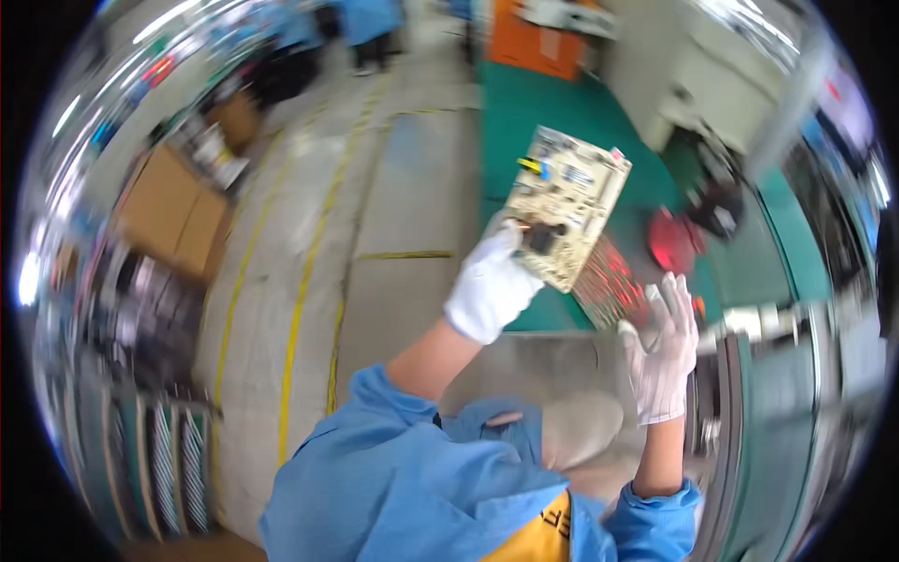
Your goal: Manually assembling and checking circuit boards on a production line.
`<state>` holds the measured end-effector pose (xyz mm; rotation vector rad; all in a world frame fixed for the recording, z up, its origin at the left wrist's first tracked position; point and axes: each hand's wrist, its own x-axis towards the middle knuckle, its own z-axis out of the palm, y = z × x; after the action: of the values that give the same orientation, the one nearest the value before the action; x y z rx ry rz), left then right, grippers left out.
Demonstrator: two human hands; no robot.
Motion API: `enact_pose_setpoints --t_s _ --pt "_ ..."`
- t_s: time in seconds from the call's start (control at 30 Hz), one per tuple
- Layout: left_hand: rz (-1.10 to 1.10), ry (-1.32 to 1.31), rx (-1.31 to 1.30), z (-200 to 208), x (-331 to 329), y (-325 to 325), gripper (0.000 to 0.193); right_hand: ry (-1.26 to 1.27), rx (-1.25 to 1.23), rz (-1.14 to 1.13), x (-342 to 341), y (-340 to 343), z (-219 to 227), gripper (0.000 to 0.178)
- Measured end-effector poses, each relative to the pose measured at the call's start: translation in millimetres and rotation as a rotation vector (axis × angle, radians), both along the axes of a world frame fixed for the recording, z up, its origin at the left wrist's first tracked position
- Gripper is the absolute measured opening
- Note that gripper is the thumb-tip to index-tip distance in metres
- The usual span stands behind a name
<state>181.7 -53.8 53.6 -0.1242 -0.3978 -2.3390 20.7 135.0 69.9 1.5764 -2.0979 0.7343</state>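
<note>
My left hand (494,288), in a white glove, grips a cream-coloured circuit board (576,201) by its lower left edge. The board is tilted and held up over the green worktop (510,108); dark, blue and yellow parts stand on its face. My right hand (663,351), gloved in white too, is raised to the right of the board and apart from it. Its fingers are spread, and nothing shows in them. Just beyond the right hand lies a bundle of thin red pieces (611,286) on the worktop, partly behind the board and blurred.
A round red object (672,242) sits on the worktop beside a black one (719,208). At the far end is an orange bin (534,42). Cardboard boxes (173,211) and a slotted rack (164,464) stand left of the yellow-lined floor (323,234). Several people in blue are far off.
</note>
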Motion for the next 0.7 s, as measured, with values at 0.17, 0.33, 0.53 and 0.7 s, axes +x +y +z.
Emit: enact_pose_setpoints --t_s 0.17,0.33,0.53,0.7 --pt "-0.553 -0.055 0.052 -32.4 -15.1 64.3 0.058 0.008 -0.455 -0.338 55.8 134.5 12.4 0.025" --pt "-1.106 -0.352 -0.16 -53.3 -84.4 150.4 0.039 0.519 -0.519 -1.018 161.0 279.4 33.5 0.025" --pt "-1.378 -0.37 -0.24 -60.8 -114.5 230.6 0.033 0.378 -0.622 -1.678 213.7 360.8 74.7 0.038" --pt "-1.456 -0.358 -0.257 -55.6 -119.2 261.3 0.043 0.107 -1.003 -1.281 168.5 370.2 94.6 0.045"
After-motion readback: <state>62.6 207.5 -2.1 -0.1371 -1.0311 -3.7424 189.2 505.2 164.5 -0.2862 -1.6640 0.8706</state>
